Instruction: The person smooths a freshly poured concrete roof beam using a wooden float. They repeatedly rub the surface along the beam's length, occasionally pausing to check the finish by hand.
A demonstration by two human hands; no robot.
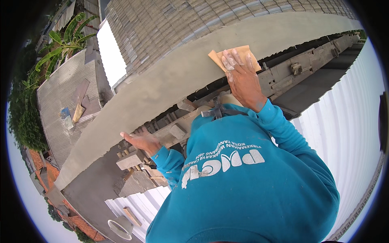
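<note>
My right hand (244,83), its fingers dusted with pale powder, presses a folded tan sheet (255,60) against the smooth grey cement band (162,79). The sheet looks like paper or sandpaper; its exact kind does not show. My left hand (142,139) holds nothing. Its thumb stands apart from the fingers and it rests at the near edge of the same band, with the fingers partly hidden. Both forearms are in teal sleeves.
Beyond the band rises a tiled roof (162,28). Along its near side run rough wooden boards (312,60) with blocks (131,159). White corrugated roofing (344,117) lies to the right, below. At lower left is a round hoop-like rim (120,228); lower roofs and plants stand at far left.
</note>
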